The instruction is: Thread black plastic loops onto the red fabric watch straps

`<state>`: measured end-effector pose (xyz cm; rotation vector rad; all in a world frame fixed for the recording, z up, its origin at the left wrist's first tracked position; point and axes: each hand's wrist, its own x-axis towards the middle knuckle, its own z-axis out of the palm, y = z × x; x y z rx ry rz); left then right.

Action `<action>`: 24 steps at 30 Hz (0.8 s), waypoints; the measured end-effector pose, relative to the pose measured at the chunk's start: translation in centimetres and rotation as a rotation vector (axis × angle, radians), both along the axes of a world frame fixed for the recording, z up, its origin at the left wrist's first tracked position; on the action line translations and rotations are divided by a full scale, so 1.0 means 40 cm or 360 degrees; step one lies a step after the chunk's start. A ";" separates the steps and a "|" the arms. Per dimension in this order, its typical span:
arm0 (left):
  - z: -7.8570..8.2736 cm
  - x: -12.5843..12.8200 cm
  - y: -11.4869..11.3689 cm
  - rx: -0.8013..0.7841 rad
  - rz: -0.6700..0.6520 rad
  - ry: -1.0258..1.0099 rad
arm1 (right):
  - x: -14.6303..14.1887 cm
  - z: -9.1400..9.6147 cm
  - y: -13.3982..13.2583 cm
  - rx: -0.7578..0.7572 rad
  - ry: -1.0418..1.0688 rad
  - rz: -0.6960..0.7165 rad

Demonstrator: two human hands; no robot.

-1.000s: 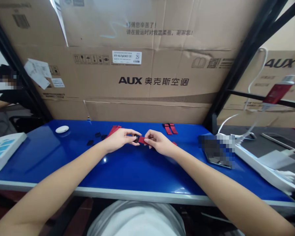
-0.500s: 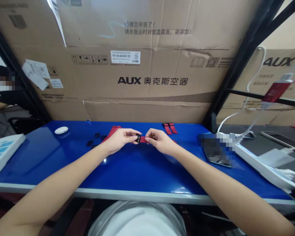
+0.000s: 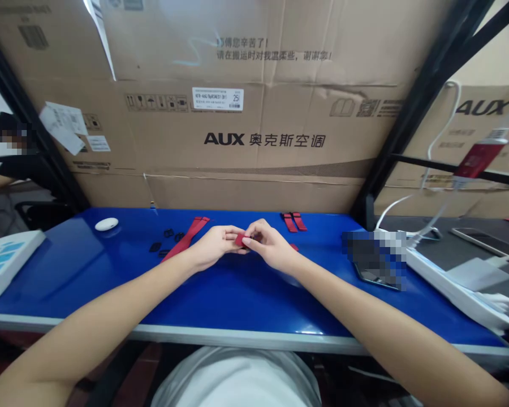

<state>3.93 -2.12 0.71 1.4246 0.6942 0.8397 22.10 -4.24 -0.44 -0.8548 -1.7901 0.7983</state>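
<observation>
My left hand [image 3: 215,246] and my right hand [image 3: 270,244] meet above the middle of the table, fingers closed. Between their fingertips shows a short piece of red webbing strap [image 3: 240,240]. My right thumb and fingers pinch this strap. My left fingers are around the black buckle, which is now mostly hidden behind the strap and fingertips. A bit of red shows beyond my right wrist. Left of my left hand, a longer red strap [image 3: 186,242] and several loose black buckles [image 3: 168,232] lie on the table.
Two red straps with black fittings [image 3: 294,221] lie at the back of the blue table [image 3: 237,299]. A phone [image 3: 375,263] and a white power strip [image 3: 445,282] are at right, a white round object [image 3: 106,224] at left. Cardboard [image 3: 254,186] stands behind; a person [image 3: 14,141] sits far left.
My hands have come closer together. The red strap end now stands folded up at the fingertips, covering most of the black buckle that showed before.
</observation>
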 end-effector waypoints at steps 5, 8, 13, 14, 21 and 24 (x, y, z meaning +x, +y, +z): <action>-0.017 0.005 0.008 0.0345 0.0204 0.0336 | 0.022 0.009 0.011 0.0031 -0.0208 -0.0046; -0.030 0.004 0.010 0.0611 0.0302 0.0530 | 0.023 0.005 0.014 0.0040 -0.0400 -0.0153; -0.030 0.010 -0.007 0.0831 0.0352 0.0679 | 0.010 -0.007 0.011 0.0080 -0.0504 -0.0257; -0.027 0.011 -0.011 0.0842 0.0355 0.0683 | 0.008 -0.008 0.010 0.0089 -0.0512 -0.0270; -0.005 0.011 -0.029 0.0851 0.0318 0.0586 | 0.021 -0.004 0.018 0.0058 -0.0501 -0.0223; -0.005 0.008 -0.023 0.0809 0.0272 0.0495 | 0.027 -0.006 0.023 0.0033 -0.0447 -0.0208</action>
